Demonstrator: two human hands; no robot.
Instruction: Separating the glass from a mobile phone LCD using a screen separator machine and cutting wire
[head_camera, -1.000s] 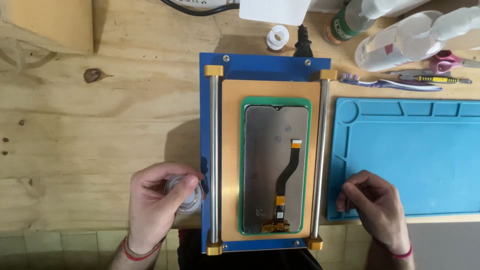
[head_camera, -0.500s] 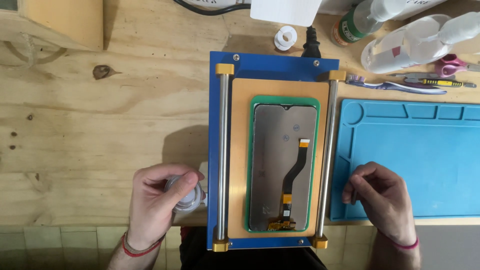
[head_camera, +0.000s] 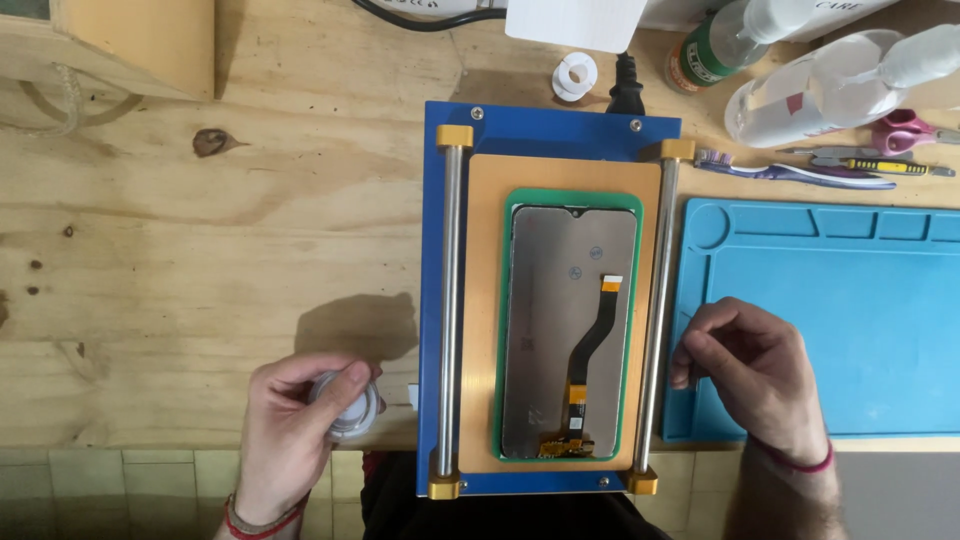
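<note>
Plywood workbench (head_camera: 150, 250), pale and knotted, under everything. Far left, top corner: light wooden box (head_camera: 130, 45) with a loop of cord beside it. Lower left, near the bench edge: left hand (head_camera: 290, 430), red band at the wrist, fingers curled around a small white spool (head_camera: 345, 405) — thumb and forefinger pinched on its rim, spool resting on the wood just left of the blue frame.

Centre: blue metal separator plate (head_camera: 550, 135) with two steel rods (head_camera: 450, 310) running front to back on brass end blocks, an orange heating pad (head_camera: 480, 300) between them. On the pad, a green-rimmed mould (head_camera: 500, 330) with a phone display panel (head_camera: 560, 300) lying flat, back side up, black flex cable with orange connectors curving down its lower half. Behind the plate: small white reel (head_camera: 575, 75), black power plug (head_camera: 625, 95).

Right of the right-hand rod: right hand (head_camera: 750, 375), red band at the wrist, fingers closed narrow, tips pinched together close to the rod — whatever sits between them too thin to make out. Beneath it, blue silicone work mat (head_camera: 830, 320) with moulded compartments along its far edge. Behind the mat: purple-handled toothbrush (head_camera: 800, 172), yellow-and-black screwdriver (head_camera: 880, 165), pink-handled scissors (head_camera: 905, 130), clear plastic bottles (head_camera: 810, 90).
</note>
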